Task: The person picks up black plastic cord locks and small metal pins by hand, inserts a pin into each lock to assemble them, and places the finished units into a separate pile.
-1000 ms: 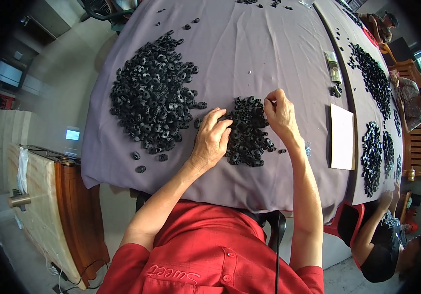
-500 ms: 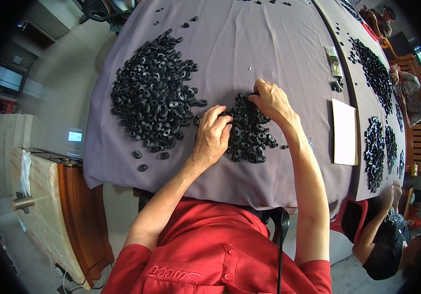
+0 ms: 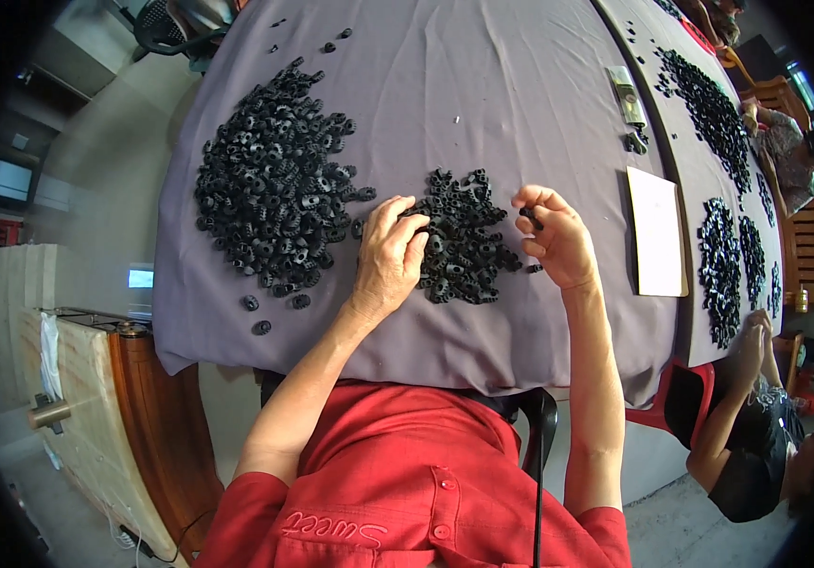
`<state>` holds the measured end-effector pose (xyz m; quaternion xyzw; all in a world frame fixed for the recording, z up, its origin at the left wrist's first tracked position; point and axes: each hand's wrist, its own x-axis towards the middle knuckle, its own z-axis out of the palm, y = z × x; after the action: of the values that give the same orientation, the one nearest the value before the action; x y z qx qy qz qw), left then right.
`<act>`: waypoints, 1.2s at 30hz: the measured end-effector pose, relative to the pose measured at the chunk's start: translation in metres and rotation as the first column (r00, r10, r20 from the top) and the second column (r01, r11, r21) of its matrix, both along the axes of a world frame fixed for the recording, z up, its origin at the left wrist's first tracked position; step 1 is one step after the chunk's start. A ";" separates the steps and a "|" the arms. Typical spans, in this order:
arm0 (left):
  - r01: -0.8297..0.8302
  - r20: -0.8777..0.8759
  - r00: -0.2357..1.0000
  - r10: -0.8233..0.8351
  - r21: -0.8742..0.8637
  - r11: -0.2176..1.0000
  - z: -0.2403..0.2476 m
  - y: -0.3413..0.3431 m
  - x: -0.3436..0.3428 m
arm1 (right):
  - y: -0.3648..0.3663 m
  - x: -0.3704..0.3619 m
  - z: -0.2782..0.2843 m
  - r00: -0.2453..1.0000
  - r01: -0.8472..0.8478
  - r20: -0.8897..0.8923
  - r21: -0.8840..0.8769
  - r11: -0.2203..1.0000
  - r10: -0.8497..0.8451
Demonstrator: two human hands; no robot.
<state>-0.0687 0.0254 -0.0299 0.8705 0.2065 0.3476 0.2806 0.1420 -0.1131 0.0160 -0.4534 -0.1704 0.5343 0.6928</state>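
Note:
Small black ribbed plastic parts lie in two heaps on a cloth-covered table [image 3: 483, 350]. The larger heap [image 3: 274, 189] spreads on the left, the smaller heap [image 3: 464, 237] between my hands. My left hand [image 3: 390, 256] rests at the left edge of the smaller heap, fingers bent and a little apart, their tips against the parts; I see nothing gripped in it. Just right of that heap, my right hand [image 3: 560, 241] is raised, pinching one black ribbed part [image 3: 529, 218] between thumb and fingers. A loose part [image 3: 534, 269] lies below it.
A white sheet or board [image 3: 655, 232] and a clear packet [image 3: 627, 99] lie at the right. Past a gap, another table holds more black heaps [image 3: 721, 275], with people [image 3: 748, 426] seated around it. A wooden cabinet [image 3: 132, 426] stands at the lower left.
My right hand has drawn back to the right from the top of the smaller heap, turned over, and now shows a part in its fingers. My left hand stays by the heap.

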 end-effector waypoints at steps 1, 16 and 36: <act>0.001 -0.006 1.000 -0.001 -0.002 1.000 0.001 -0.001 0.001 | 0.000 -0.002 0.002 0.991 0.026 0.136 -0.140 0.990 -0.007; 0.019 -0.007 1.000 -0.019 -0.010 1.000 0.009 0.000 0.004 | 0.013 -0.044 0.002 0.101 0.200 0.970 -0.239 0.950 0.223; 0.002 0.106 0.994 0.031 -0.297 0.955 0.039 0.000 0.013 | -0.035 -0.029 -0.007 0.988 0.102 -0.113 -0.025 0.994 -0.104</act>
<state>-0.0559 0.0250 0.0090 0.7965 0.2470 0.3620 0.4166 0.1133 -0.1484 0.0094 -0.4369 -0.1018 0.5244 0.7237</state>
